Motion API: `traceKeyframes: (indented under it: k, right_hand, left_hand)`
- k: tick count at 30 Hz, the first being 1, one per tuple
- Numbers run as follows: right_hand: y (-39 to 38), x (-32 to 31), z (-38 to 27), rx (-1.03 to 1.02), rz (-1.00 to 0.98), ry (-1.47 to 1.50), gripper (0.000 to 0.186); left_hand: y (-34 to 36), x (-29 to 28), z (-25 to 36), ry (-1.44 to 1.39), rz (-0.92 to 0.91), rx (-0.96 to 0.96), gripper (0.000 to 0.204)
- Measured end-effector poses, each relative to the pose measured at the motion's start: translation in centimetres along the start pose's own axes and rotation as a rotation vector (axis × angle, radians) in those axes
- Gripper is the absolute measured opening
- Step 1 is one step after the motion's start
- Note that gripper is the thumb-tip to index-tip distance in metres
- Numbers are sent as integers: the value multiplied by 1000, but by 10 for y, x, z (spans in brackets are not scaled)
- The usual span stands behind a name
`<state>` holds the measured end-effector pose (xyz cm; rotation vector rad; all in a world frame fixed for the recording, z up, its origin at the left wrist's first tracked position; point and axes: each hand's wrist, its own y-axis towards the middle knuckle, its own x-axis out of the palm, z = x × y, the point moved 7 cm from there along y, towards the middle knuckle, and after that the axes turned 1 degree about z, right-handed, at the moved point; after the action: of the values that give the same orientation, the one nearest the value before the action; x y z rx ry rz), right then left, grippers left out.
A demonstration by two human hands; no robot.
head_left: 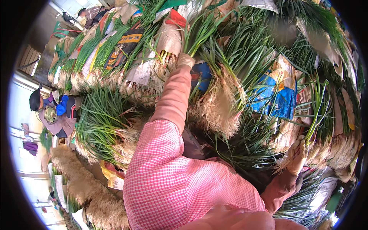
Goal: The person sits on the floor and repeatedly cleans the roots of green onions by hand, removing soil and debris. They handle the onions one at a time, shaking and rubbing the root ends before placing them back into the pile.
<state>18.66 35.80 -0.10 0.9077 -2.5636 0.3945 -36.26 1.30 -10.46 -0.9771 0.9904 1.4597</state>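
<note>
My left hand point(186, 60), in a pale glove, reaches far forward. Its fingers close round the lower stems of a small bunch of green garlic point(200, 35), whose leaves fan up and to the right. My right hand point(297, 154), also gloved, is out at the right and grips the root end of some green garlic stalks point(316, 109), leaves pointing up. Between the hands lies a thick bundle of green garlic with a shaggy mass of pale roots point(220, 103). Just left of my left hand is a bundle wrapped in a beige sack point(168, 36).
Rows of sack-wrapped bundles point(122, 50) run along the far side. A loose green heap point(101, 117) lies left of my arm. A blue printed sack point(276, 94) sits among leaves at the right. Another person point(57, 113) crouches at the left, near a long row of roots point(90, 191).
</note>
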Motion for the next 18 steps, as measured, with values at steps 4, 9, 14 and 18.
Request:
traceKeyframes:
  k: [4, 9, 14, 18]
  right_hand:
    - [2, 0, 1, -36, -71, -38, 18]
    - [-3, -1, 5, 26, -77, 12, 18]
    - [-7, 10, 2, -8, -70, 11, 18]
    - [-11, 26, 12, 28, -112, -2, 16]
  left_hand:
    - [2, 17, 2, 261, -124, 235, 48]
    - [-2, -13, 10, -467, -473, 164, 37]
    - [-31, -119, 79, -1275, -780, 300, 23]
    - [-99, -104, 122, -1381, -800, 211, 22]
